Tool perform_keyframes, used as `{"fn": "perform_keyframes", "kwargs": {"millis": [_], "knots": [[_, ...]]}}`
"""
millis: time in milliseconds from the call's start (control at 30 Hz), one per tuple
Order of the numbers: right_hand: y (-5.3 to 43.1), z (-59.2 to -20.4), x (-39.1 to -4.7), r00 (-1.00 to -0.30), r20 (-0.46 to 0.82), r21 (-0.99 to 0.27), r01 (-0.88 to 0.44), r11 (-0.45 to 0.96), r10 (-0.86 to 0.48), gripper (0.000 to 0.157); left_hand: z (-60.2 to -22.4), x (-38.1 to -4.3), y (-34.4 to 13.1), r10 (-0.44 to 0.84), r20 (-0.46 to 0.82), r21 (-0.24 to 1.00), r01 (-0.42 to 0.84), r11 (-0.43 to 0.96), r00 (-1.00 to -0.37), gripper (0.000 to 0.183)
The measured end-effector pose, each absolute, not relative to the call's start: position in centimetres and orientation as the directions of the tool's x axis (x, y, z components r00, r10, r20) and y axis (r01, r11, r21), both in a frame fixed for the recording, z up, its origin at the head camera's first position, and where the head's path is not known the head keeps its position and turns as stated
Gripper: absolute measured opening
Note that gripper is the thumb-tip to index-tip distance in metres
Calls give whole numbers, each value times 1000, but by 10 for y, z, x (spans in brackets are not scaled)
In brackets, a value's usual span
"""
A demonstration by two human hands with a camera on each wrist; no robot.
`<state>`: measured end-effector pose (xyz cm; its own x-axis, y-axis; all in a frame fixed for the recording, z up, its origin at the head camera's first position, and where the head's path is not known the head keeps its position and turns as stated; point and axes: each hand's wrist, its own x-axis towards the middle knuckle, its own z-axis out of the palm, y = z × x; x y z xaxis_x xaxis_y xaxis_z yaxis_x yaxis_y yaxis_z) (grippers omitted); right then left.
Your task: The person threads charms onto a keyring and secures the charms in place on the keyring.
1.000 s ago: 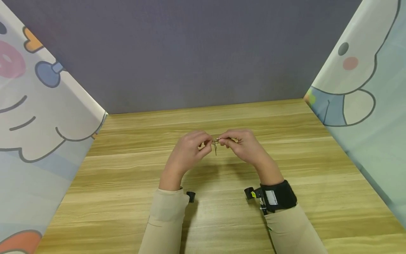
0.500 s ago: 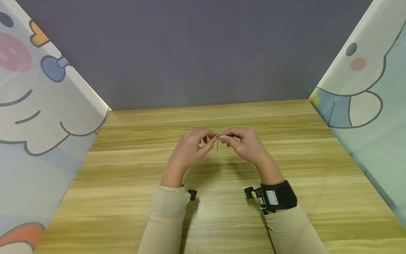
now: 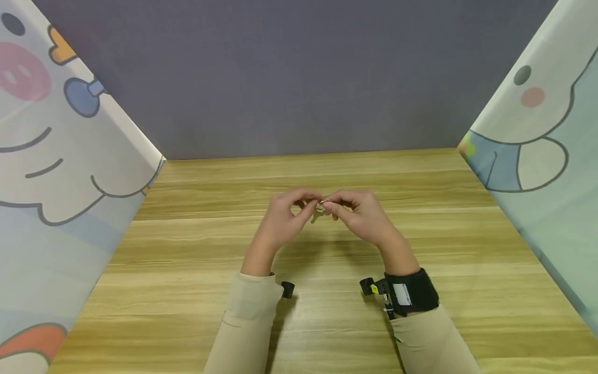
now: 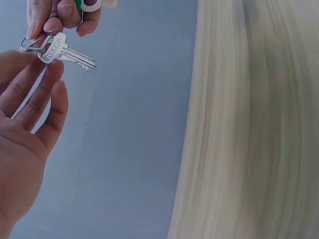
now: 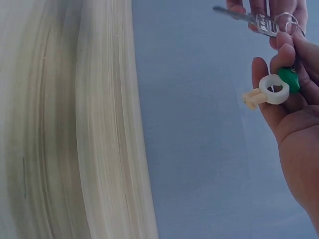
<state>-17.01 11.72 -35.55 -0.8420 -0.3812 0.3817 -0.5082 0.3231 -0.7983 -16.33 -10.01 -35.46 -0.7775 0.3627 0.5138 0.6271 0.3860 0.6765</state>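
In the head view my left hand [image 3: 285,215] and right hand [image 3: 359,215] meet above the table, fingertips close together at a small silver key [image 3: 317,214]. The left wrist view shows that key [image 4: 60,51] with a toothed blade pointing outward, its head threaded on a metal key ring [image 4: 23,48]. Thumb and fingers of the left hand pinch the ring beside the key's head. From the other side, the right hand's fingertips pinch the same ring. Against the right hand's fingers lies a charm [image 5: 283,94] with green, white and beige parts, partly hidden by them.
Beneath both hands lies a wood-grain table [image 3: 322,332]. A grey panel [image 3: 303,78] stands along its back edge, and cartoon-printed panels [image 3: 93,150] flank the sides. A black strap [image 3: 411,293] with a small camera sits on the right wrist.
The key has swung from hanging straight down to slanting lower left, its flat side now showing. Both hands stay close together, the left fingertips slightly nearer the right. The head view has shifted a little.
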Motion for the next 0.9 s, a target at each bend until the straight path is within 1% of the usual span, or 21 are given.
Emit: {"fn": "perform_keyframes", "kwargs": {"millis": [100, 167, 267, 400, 567, 767, 900], "knots": [[117, -356, -170, -866, 360, -831, -467, 302, -347, 12, -356, -162, -100, 332, 422, 786, 523, 328, -844, 13], [117, -356, -169, -880, 344, -851, -440, 289, -326, 12, -356, -161, -100, 325, 388, 822, 483, 302, -863, 12], [117, -357, -169, -891, 333, -863, -419, 282, -308, 12, -357, -161, -100, 314, 377, 828, 469, 307, -872, 11], [117, -357, -168, -884, 347, -857, -435, 277, -313, 13, -358, -162, -100, 288, 401, 811, 484, 330, -869, 7], [115, -356, -168, -875, 358, -853, -448, 268, -325, 19, -359, -163, -100, 260, 406, 836, 471, 280, -876, 6], [115, -357, -167, -875, 352, -882, -429, 195, -332, 16, -360, -162, -100, 219, 354, 895, 397, 204, -909, 5], [115, -358, -167, -876, 351, -895, -418, 156, -332, 16, -361, -162, -100, 222, 338, 897, 384, 218, -915, 7]]}}
